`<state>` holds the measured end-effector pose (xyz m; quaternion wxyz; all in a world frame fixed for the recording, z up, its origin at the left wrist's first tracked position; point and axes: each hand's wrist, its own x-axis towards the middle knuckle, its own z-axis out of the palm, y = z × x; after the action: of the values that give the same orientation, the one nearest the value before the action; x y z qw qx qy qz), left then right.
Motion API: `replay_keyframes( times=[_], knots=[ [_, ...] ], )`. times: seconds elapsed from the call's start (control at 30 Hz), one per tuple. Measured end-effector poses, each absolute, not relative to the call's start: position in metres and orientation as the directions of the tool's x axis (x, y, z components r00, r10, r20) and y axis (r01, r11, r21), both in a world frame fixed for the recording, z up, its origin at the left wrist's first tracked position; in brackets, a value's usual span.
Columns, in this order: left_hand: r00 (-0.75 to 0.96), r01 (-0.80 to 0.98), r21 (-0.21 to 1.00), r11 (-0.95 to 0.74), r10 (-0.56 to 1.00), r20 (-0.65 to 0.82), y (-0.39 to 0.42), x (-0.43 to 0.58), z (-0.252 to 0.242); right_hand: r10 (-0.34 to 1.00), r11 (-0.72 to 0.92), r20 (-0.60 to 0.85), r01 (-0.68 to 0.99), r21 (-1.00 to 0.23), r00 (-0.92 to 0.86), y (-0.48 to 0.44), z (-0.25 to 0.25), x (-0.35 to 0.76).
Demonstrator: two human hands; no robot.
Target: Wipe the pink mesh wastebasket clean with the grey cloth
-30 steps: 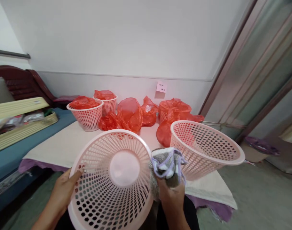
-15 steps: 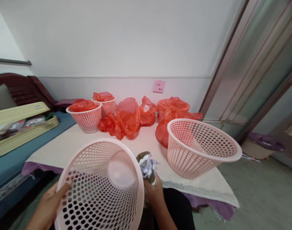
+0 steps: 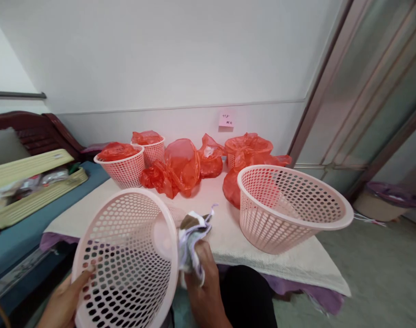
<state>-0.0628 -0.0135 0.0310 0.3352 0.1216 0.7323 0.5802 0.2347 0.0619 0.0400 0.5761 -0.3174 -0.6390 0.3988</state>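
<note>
Head view: my left hand point(image 3: 66, 303) holds a pink plastic basket point(image 3: 122, 255) tilted on its side at 7 o'clock, fingers spread on the mesh. My right hand point(image 3: 202, 296), at 6 o'clock, is clenched on a grey-and-white cloth point(image 3: 190, 241) with lilac edging. A second pink basket point(image 3: 283, 214) stands at 2 o'clock on a white towel point(image 3: 221, 241); red plastic bags point(image 3: 180, 168) lie at 12 o'clock.

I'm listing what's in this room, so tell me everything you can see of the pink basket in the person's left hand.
The basket is round and pale pink, apparently plastic, with a smooth rim and a wall pierced by rows of small holes around a solid round base. It is tipped on its side and held up by the left hand. A grey and white cloth in the right hand is at its edge, though whether they touch is unclear.
</note>
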Motion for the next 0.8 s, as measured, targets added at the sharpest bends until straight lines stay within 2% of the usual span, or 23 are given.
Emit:
replay_keyframes(
  times=[0.1, 0.2, 0.33, 0.43, 0.5, 0.57, 0.67, 0.8],
  knots=[
    [-0.686, -0.365, 0.878, 0.310, 0.549, -0.479, -0.021, -0.060, 0.024, 0.789, 0.592, 0.596, -0.079, -0.802, -0.150, 0.048, 0.059, 0.230],
    [-0.640, -0.421, 0.855, 0.303, 0.569, -0.516, -0.027, -0.051, 0.025, 0.796, 0.600, 0.596, 0.012, -0.800, -0.105, 0.062, 0.045, 0.228],
    [-0.610, -0.461, 0.845, 0.270, 0.596, -0.523, -0.029, -0.043, 0.028, 0.899, 0.434, 0.436, 0.168, -0.885, -0.026, 0.100, 0.013, 0.230],
    [-0.622, -0.471, 0.843, 0.259, 0.581, -0.526, -0.028, -0.043, 0.023, 0.955, 0.296, 0.298, 0.084, -0.951, 0.007, 0.101, 0.018, 0.233],
    [-0.631, -0.471, 0.846, 0.249, 0.575, -0.521, -0.029, -0.043, 0.017, 0.941, 0.334, 0.336, -0.056, -0.941, -0.043, 0.083, 0.037, 0.235],
    [-0.634, -0.487, 0.847, 0.213, 0.581, -0.511, -0.031, -0.038, 0.013, 0.875, 0.464, 0.473, -0.100, -0.880, -0.105, 0.059, 0.061, 0.236],
    [-0.645, -0.499, 0.848, 0.177, 0.578, -0.500, -0.032, -0.025, 0.012, 0.835, 0.535, 0.542, -0.097, -0.839, -0.090, 0.034, 0.084, 0.235],
    [-0.664, -0.406, 0.885, 0.230, 0.591, -0.458, -0.027, -0.024, 0.005, 0.810, 0.584, 0.586, -0.044, -0.810, -0.022, 0.033, 0.076, 0.231]
  ],
)
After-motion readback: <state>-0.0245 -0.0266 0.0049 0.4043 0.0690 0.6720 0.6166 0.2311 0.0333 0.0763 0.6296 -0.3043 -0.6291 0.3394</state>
